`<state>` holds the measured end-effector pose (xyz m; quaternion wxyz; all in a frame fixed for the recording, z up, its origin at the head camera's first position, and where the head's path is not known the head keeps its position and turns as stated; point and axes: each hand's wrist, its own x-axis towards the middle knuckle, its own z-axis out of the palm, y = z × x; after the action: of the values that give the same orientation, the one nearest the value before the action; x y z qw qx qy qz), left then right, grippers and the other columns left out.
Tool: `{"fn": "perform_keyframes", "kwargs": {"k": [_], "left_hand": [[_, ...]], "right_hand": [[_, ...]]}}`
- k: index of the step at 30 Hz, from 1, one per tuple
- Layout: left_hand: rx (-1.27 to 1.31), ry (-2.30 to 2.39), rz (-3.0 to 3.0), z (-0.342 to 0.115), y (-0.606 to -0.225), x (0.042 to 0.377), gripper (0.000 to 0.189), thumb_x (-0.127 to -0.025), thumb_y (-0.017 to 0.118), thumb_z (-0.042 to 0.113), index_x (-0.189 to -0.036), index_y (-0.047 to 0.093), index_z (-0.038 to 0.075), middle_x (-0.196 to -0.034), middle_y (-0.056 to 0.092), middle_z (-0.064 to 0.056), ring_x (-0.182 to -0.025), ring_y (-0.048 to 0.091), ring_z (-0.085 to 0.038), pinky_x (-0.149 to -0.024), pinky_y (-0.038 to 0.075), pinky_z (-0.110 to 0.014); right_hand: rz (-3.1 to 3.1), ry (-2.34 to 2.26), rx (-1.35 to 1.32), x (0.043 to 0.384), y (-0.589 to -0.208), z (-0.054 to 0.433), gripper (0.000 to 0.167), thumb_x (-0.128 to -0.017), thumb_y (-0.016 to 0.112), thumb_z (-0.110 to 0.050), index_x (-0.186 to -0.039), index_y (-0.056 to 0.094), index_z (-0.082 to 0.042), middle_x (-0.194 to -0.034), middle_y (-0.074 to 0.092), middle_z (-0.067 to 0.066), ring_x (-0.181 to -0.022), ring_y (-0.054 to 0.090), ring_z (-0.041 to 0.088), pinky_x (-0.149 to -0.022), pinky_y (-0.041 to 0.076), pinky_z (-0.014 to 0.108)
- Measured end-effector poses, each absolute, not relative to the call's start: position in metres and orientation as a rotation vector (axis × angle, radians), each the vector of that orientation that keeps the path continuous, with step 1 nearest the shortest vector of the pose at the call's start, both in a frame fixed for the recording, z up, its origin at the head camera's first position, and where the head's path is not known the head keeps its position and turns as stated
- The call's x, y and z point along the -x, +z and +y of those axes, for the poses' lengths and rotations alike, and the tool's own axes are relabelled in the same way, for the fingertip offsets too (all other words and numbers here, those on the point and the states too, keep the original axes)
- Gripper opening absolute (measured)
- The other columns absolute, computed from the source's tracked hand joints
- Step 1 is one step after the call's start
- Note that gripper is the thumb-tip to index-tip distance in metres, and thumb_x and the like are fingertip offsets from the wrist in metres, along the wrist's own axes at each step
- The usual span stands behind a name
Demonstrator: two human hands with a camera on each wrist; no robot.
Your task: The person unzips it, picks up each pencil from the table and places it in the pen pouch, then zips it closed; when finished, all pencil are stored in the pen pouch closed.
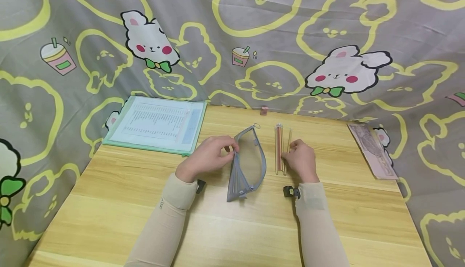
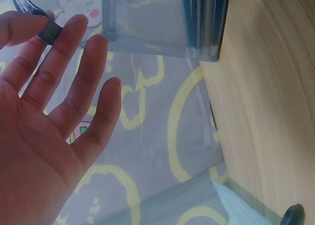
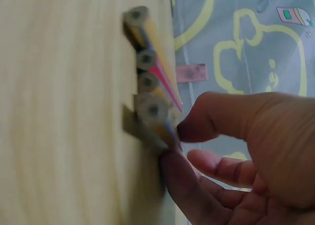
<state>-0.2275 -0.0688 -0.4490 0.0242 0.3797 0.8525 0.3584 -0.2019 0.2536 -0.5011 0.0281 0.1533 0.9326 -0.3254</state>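
A grey-blue zippered pouch (image 1: 236,178) with see-through sides stands on the table, its mouth gaping to the right. My left hand (image 1: 212,154) pinches the near-left rim between thumb and forefinger; the left wrist view shows the dark zipper edge (image 2: 50,33) there and the other fingers spread. To the right of the pouch lie several pencils (image 1: 279,150) side by side, one of them reddish. My right hand (image 1: 302,160) has its thumb and a finger on the rightmost pencil (image 1: 289,139), which slants slightly apart from the others. Flat pencil ends (image 3: 146,59) face the right wrist camera.
At the back left lies a clear document folder (image 1: 156,123) with a green edge and printed sheets inside. A pinkish printed paper (image 1: 372,152) lies by the right edge of the wooden table (image 1: 232,234). A patterned curtain (image 1: 203,0) rises behind and at both sides.
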Motion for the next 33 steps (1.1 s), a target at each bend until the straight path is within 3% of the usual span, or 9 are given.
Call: {"fn": "perform_keyframes", "kwargs": {"k": [6,11,15,20,27,33], "left_hand": [[-1.174,1.107,2.637,-0.069,-0.450,0.227,0.013,-0.098,0.066,0.008,-0.106,0.075,0.013,-0.104,0.076,0.006,-0.095,0.070,-0.014,-0.088,0.062,-0.041],[-1.170,1.106,2.638,-0.069,-0.450,0.227,0.013,-0.098,0.067,0.009,-0.106,0.075,0.014,-0.105,0.076,0.006,-0.095,0.070,-0.014,-0.089,0.062,-0.041],[-1.171,1.101,2.638,-0.069,-0.449,0.227,0.013,-0.098,0.066,0.009,-0.106,0.075,0.013,-0.105,0.076,0.006,-0.095,0.070,-0.015,-0.089,0.062,-0.041],[-1.168,1.098,2.637,-0.069,-0.449,0.228,0.014,-0.098,0.066,0.009,-0.107,0.076,0.013,-0.105,0.076,0.006,-0.095,0.070,-0.014,-0.089,0.062,-0.040],[-1.186,1.096,2.645,-0.069,-0.451,0.229,0.013,-0.097,0.066,0.009,-0.106,0.076,0.013,-0.105,0.076,0.006,-0.095,0.070,-0.014,-0.088,0.062,-0.039],[-1.187,1.109,2.645,-0.070,-0.451,0.229,0.014,-0.097,0.067,0.009,-0.106,0.076,0.013,-0.104,0.076,0.006,-0.094,0.070,-0.014,-0.088,0.062,-0.040]], "right_hand": [[2.763,-1.163,-0.488,0.200,-0.496,0.260,0.051,-0.089,0.076,-0.025,-0.132,0.065,0.001,-0.122,0.072,0.025,-0.107,0.069,0.038,-0.088,0.058,0.044],[2.652,-1.360,-0.452,0.199,-0.484,0.257,0.048,-0.088,0.073,-0.017,-0.133,0.066,-0.002,-0.115,0.071,0.019,-0.092,0.069,0.024,-0.077,0.057,0.030],[2.584,-1.493,-0.341,0.195,-0.469,0.251,0.046,-0.089,0.070,-0.010,-0.134,0.065,0.000,-0.109,0.071,0.016,-0.082,0.072,0.016,-0.078,0.062,0.031],[2.563,-1.478,-0.122,0.186,-0.446,0.242,0.042,-0.091,0.069,-0.006,-0.132,0.065,0.001,-0.105,0.070,0.013,-0.086,0.070,0.018,-0.082,0.062,0.035],[2.469,-1.384,0.183,0.171,-0.424,0.229,0.037,-0.085,0.064,0.001,-0.122,0.066,0.002,-0.099,0.069,0.013,-0.087,0.065,0.023,-0.072,0.059,0.027],[2.449,-1.383,0.296,0.166,-0.419,0.215,0.035,-0.084,0.063,0.001,-0.118,0.068,0.002,-0.097,0.070,0.011,-0.086,0.066,0.023,-0.072,0.059,0.027]]}}
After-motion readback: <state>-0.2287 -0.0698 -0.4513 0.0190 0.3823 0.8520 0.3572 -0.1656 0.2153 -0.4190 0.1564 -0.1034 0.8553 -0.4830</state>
